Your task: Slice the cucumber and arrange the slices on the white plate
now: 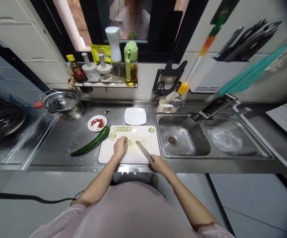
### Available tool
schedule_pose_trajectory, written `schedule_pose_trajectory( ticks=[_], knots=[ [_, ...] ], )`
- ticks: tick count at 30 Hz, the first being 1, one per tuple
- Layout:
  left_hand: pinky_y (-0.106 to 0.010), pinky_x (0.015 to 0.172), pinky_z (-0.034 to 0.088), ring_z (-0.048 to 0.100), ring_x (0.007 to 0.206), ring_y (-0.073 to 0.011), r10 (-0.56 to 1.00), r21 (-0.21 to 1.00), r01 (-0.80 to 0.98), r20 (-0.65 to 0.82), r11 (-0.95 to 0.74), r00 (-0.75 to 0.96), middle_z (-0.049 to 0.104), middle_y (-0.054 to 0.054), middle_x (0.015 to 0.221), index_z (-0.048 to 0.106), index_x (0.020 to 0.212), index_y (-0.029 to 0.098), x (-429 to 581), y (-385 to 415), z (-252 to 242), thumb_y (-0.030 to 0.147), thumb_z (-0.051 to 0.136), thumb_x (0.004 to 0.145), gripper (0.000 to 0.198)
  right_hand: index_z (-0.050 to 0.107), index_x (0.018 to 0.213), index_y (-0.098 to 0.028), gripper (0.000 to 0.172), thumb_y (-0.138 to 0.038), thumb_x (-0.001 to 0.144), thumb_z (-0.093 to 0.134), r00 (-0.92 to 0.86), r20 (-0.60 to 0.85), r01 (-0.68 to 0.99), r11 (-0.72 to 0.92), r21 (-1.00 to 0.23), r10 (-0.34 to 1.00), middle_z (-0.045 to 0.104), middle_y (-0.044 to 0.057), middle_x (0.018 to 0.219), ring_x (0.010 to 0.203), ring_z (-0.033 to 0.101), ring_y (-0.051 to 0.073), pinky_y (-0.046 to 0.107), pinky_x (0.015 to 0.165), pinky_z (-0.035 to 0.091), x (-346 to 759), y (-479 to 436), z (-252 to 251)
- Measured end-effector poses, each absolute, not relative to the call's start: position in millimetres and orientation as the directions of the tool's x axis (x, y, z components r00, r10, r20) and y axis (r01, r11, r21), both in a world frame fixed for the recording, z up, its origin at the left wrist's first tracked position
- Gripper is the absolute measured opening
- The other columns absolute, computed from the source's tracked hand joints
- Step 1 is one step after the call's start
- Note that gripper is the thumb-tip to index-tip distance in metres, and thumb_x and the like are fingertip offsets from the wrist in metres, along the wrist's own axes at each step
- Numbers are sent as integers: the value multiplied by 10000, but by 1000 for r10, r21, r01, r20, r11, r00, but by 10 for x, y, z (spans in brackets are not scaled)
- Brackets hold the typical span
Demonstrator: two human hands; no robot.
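A white cutting board (138, 153) lies on the steel counter. My left hand (120, 146) is over its left half, fingers pinched at a cucumber slice (129, 142). In my right hand (158, 163) is the handle of a knife (143, 150), its blade lying over the board and pointing up and left, apart from the slices. Along the board's top edge runs a row of cucumber slices (122, 129); a small stack (113, 136) sits at the left and more slices (151, 130) at the top right. A long cucumber (91, 146) rests left of the board.
Behind the board are a white square plate (135, 116) and a round plate (90, 126) with chopped red pieces. A lidded steel pot (73, 110) stands at the left, a sink (185, 135) at the right. Bottles fill a wall rack (106, 85).
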State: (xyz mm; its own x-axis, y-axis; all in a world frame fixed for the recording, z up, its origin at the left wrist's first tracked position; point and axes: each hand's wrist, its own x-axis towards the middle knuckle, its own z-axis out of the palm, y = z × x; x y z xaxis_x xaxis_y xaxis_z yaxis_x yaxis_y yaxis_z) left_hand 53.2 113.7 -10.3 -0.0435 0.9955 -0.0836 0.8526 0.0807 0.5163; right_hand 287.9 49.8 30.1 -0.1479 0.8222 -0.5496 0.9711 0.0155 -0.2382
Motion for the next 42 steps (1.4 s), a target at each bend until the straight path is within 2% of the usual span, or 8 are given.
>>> schedule_pose_trajectory(
  ticks=[3,6,10,14,20,42],
  knots=[
    [-289,869,433,593,985,-197,991,585,801,-100,128,-86,678,-62,1012,654,1076,218,502,1108,-126,193,536,850,256,617,1071,-155,305,-301,941,382,-152,-549,969,15,-246,822,684,129,1068,1008,624,210,247,765,382,2879,504,292],
    [-267,796,456,620,865,-173,980,658,727,-143,196,-135,701,-41,954,697,993,217,390,1062,-179,227,562,830,212,618,1069,-157,301,-305,942,389,-150,-551,969,10,-248,821,686,117,1062,1001,621,197,235,758,371,2873,516,297],
    [-243,730,464,635,773,-155,937,708,618,-213,343,-276,721,-23,856,713,981,206,126,1005,-266,258,582,806,225,622,1057,-153,292,-298,941,396,-156,-543,967,16,-254,825,687,120,1066,990,623,197,234,736,360,2855,529,305],
    [-244,771,470,659,813,-163,887,705,558,-237,438,-396,734,-25,873,717,990,199,-148,1048,-304,254,599,779,248,627,1036,-150,282,-299,941,406,-157,-541,968,20,-250,826,693,128,1043,964,631,201,240,711,352,2830,535,289],
    [-251,790,468,668,821,-166,846,694,526,-240,492,-475,738,-22,868,723,983,198,-351,1166,-299,239,628,756,250,632,1017,-158,273,-307,941,416,-172,-534,968,40,-248,828,701,125,1018,949,639,204,243,703,346,2814,548,243],
    [-288,807,446,643,923,-227,862,550,690,-116,470,-494,720,-74,951,708,996,215,-330,1175,-318,221,543,797,259,643,1015,-144,284,-282,927,412,-173,-544,965,31,-260,821,701,129,1021,948,629,199,239,709,334,2800,585,235]
  ],
)
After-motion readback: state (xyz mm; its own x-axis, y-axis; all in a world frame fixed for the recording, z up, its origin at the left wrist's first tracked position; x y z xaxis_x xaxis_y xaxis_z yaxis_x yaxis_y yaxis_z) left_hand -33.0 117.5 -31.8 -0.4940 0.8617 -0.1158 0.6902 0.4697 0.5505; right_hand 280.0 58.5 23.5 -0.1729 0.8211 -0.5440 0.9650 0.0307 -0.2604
